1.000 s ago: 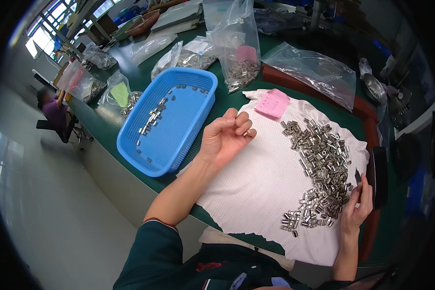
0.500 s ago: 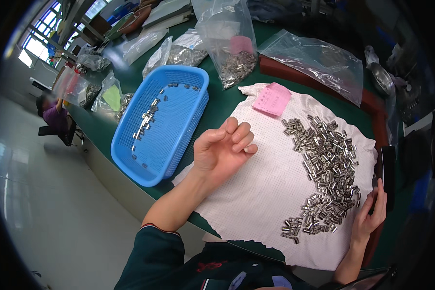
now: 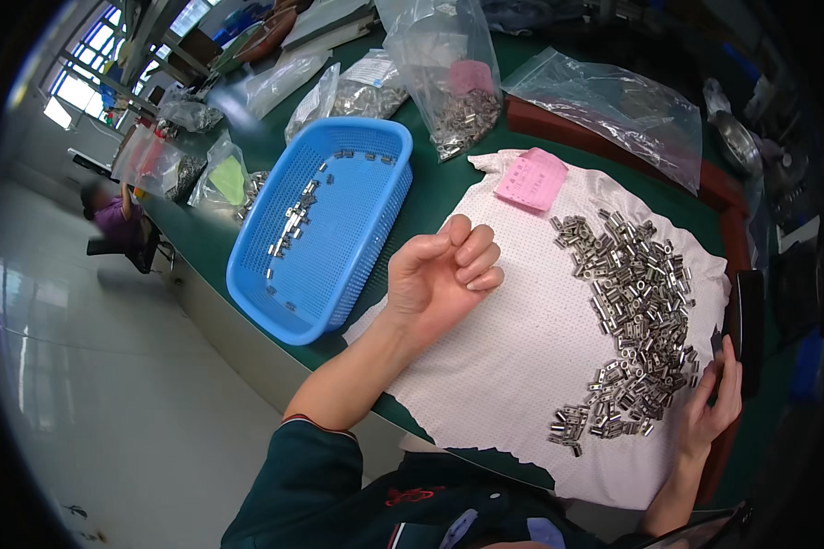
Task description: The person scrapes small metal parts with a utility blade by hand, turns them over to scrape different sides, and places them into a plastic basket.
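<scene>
My left hand (image 3: 444,274) is raised over the white cloth (image 3: 494,366), palm turned up and fingers curled in. Nothing shows in its palm. At the cloth's right edge my right hand (image 3: 716,403) has its fingers stretched out, beside a black flat object (image 3: 750,320). A small dark piece shows at its fingertips; whether they touch it I cannot tell. Between the hands lies a long heap of small silvery metal tube-shaped parts (image 3: 645,311). Left of my left hand stands a blue perforated plastic basket (image 3: 339,247) with some similar metal pieces scattered inside.
A pink paper slip (image 3: 533,179) lies on the cloth's far edge. Clear bags with metal parts (image 3: 467,119) stand behind, and a flat clear bag (image 3: 613,110) lies at the back right. A reddish-brown raised edge (image 3: 732,220) borders the right. Another person (image 3: 124,220) sits far left.
The whole view has shifted slightly, so the basket, cloth and heap appear a little farther right. My left hand stays curled, and my right hand keeps its place at the cloth's edge.
</scene>
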